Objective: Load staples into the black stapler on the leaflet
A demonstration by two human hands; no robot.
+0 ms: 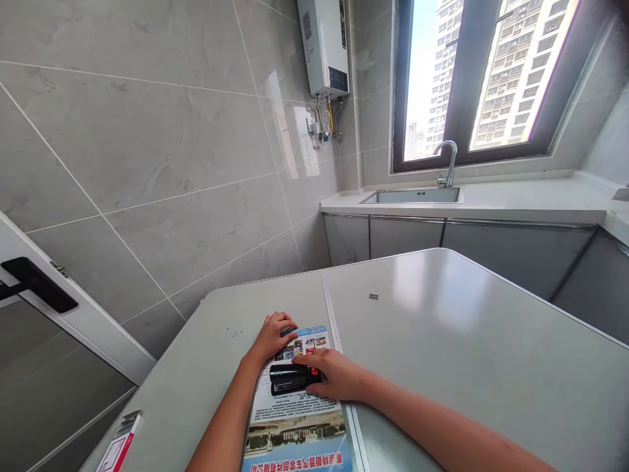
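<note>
On blue-and-white printed paper (295, 429), my right hand (338, 375) clamps the long black plastic stapler (289, 379) by one end; I'd hold it level. Slightly farther, my left hand (271, 337) rests at the paper's edge, best pressed flat; whether it pinches, my feed can't tell me.

The right hand (339, 375) holds a glossy black oblong stapler (289, 379) over a blue-and-white printed paper leaflet (297, 429); the left hand (272, 335) touches the leaflet.
</note>
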